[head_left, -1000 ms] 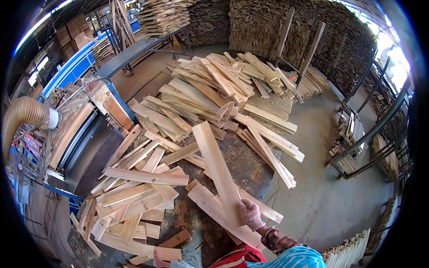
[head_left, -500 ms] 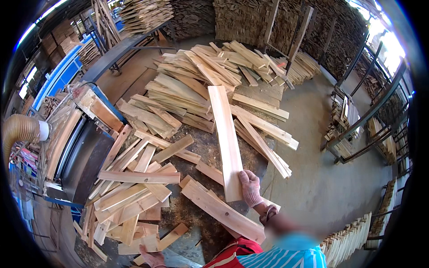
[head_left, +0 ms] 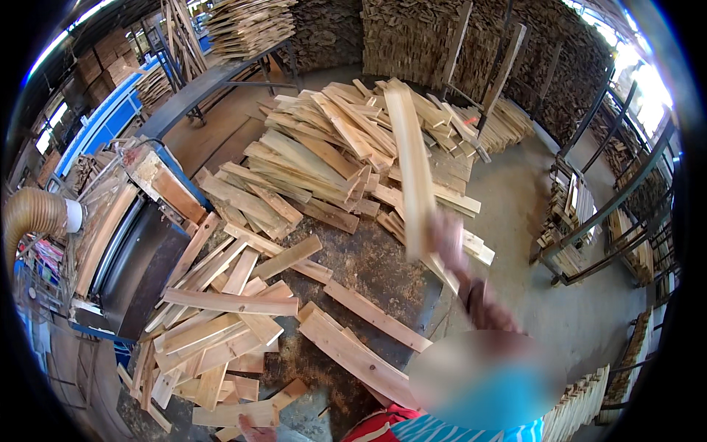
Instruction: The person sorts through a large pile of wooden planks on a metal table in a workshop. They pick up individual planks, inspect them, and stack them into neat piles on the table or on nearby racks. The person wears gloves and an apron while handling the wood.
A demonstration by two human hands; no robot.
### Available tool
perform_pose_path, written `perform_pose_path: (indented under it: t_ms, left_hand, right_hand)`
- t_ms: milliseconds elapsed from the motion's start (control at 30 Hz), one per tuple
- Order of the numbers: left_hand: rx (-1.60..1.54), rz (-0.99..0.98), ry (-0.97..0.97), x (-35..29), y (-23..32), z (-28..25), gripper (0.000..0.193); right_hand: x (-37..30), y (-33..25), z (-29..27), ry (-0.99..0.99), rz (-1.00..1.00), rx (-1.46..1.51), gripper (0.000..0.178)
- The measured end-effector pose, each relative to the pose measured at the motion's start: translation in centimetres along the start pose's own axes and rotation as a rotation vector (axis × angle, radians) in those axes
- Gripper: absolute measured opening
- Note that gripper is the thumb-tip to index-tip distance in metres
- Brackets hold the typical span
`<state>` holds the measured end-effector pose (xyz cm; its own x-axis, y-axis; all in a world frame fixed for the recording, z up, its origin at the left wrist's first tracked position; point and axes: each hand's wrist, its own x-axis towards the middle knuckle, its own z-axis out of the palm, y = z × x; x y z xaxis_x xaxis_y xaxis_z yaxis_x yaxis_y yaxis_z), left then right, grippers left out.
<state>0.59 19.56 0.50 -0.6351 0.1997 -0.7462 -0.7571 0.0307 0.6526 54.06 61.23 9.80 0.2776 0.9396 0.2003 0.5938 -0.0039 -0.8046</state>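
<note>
My right hand (head_left: 448,234), smeared by motion, is closed around the near end of a long pale wooden board (head_left: 411,162). The board is held up over the pile and points away from me, also blurred. At the bottom edge my left hand (head_left: 254,431) is partly cut off, its fingertips at the near side of a short wooden board (head_left: 234,413); whether it grips that board is not clear. Several loose boards (head_left: 221,324) lie crossed beyond my left hand. A wide knotty board (head_left: 357,357) lies between my hands on the dark worktop (head_left: 294,361).
A large heap of boards (head_left: 294,162) covers the far worktop. On the left stands a machine with rollers and a dark metal plate (head_left: 143,272), with a ribbed hose (head_left: 33,221). Metal racks (head_left: 596,243) stand at right; stacked wood (head_left: 412,37) fills the back wall.
My right hand has moved right and away from me, carrying the long board with it. My left hand has dropped slightly toward the bottom edge. The view has shifted a little.
</note>
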Motion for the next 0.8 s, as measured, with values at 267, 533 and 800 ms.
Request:
perform_pose_path:
  t_ms: [267, 533, 800]
  left_hand:
    - [-0.158, 0.022, -0.137, 4.8, -3.9, -5.0, 0.058]
    - [-0.218, 0.071, -0.367, -3.1, -2.5, -4.0, 0.038]
    - [-0.366, -0.026, -0.078, -1.1, -6.0, -9.9, 0.034]
  right_hand:
    - [16.0, -16.4, -2.6, 0.021, -0.037, -0.033, 0.037]
    - [-14.8, -13.4, 15.5, -1.064, -0.514, 0.079, 0.037]
    - [-40.2, -14.3, 26.5, -1.386, -0.714, -0.214, 0.061]
